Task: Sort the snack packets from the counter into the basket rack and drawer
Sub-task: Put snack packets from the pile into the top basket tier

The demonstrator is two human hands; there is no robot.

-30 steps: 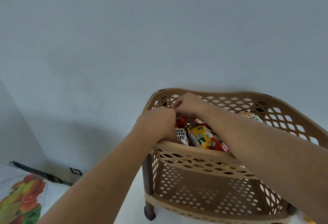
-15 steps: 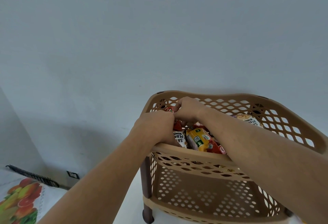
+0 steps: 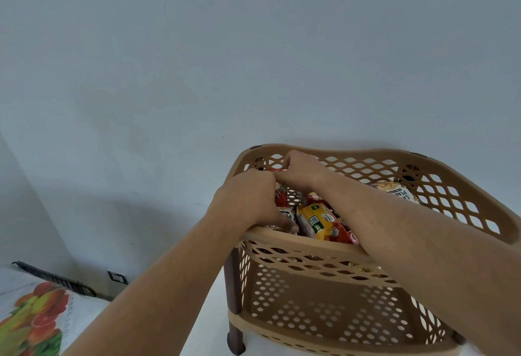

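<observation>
A tan perforated basket rack [image 3: 375, 155] on dark brown legs stands against the wall at the right. Its top basket holds several snack packets: a yellow and red one [image 3: 321, 221], a red one [image 3: 282, 197] and a white peanut packet [image 3: 397, 190] at the far right. Both my hands reach into the basket's far left corner. My left hand [image 3: 248, 200] has its fingers curled over the red packet, thumb near the front rim. My right hand [image 3: 301, 169] pinches the top of the same red packet close to the back wall. The fingertips are hidden.
A lower tier of the rack [image 3: 324, 316] shows beneath the top basket. At the lower left lies a surface with a fruit-print cover [image 3: 31, 324] and a dark ridged strip [image 3: 53, 278]. A wall socket [image 3: 117, 276] sits low on the pale wall.
Both hands stay in the basket's far left corner on the red packet; they shifted only slightly. The view drifted a little.
</observation>
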